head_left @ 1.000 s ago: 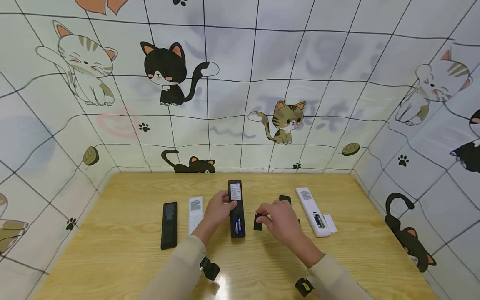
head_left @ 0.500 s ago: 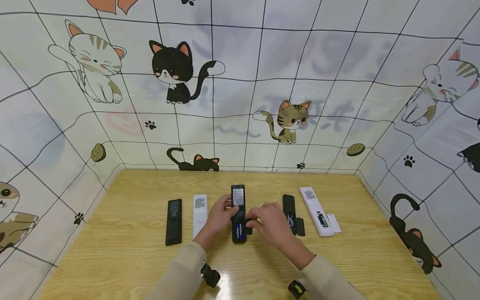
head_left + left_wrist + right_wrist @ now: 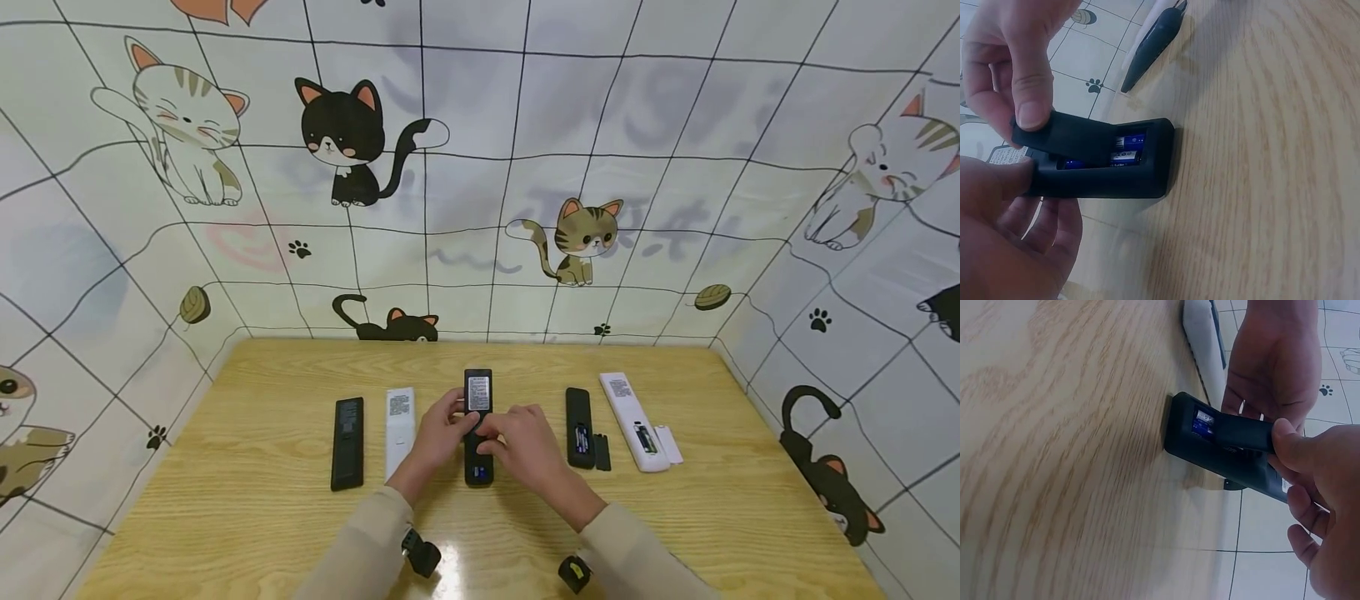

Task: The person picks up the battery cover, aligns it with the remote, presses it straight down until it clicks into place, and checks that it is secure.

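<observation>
My left hand [image 3: 438, 433] grips a black remote control [image 3: 478, 475] by its side, back face up, the thumb on its edge. Blue batteries [image 3: 1125, 157] lie in the open compartment near its lower end. Between thumb and fingers my right hand [image 3: 521, 442] pinches a black battery cover [image 3: 1075, 137]. In the left wrist view the cover lies tilted over the compartment, hiding part of the batteries. One end of the cover is raised under the right thumb [image 3: 1288, 437].
Left of the hands lie a black remote [image 3: 347, 446] and a white remote [image 3: 400, 425]. To the right are a black remote [image 3: 578, 417] with its cover [image 3: 602, 452] beside it, and a white remote [image 3: 630, 417] with an open compartment and its cover [image 3: 667, 444].
My right hand has moved left, bringing the battery cover from beside the black remote to over its compartment. The left hand keeps its grip on the remote.
</observation>
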A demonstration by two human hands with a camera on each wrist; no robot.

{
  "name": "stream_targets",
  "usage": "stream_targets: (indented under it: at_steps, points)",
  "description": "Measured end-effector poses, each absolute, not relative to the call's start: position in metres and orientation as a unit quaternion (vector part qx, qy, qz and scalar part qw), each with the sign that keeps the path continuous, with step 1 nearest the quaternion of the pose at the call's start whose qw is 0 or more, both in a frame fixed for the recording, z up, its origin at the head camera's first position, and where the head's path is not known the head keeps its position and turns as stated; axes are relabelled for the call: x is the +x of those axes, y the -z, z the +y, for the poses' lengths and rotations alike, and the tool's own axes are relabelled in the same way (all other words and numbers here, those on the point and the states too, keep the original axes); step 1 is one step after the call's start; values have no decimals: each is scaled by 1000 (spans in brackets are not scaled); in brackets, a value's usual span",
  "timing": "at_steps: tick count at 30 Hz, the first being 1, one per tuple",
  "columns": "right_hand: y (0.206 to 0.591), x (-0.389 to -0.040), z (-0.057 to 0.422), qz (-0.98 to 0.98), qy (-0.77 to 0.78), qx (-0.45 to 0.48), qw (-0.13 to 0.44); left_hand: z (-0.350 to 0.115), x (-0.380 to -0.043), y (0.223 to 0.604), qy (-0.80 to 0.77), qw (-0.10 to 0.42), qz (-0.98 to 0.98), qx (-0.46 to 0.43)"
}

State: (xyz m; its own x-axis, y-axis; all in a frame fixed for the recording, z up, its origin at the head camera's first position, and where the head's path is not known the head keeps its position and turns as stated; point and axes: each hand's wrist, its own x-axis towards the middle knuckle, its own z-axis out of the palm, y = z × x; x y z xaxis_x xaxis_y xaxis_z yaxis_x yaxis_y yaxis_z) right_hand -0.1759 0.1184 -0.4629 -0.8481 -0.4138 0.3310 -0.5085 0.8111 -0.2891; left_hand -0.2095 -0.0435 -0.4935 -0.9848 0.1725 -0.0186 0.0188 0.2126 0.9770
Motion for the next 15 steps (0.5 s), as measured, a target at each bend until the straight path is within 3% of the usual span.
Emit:
stream_targets:
  at_steps: [15]
  points:
    - [477,-174,117,-938,-140,273,164,-42,-209,497,-628,32,775,67]
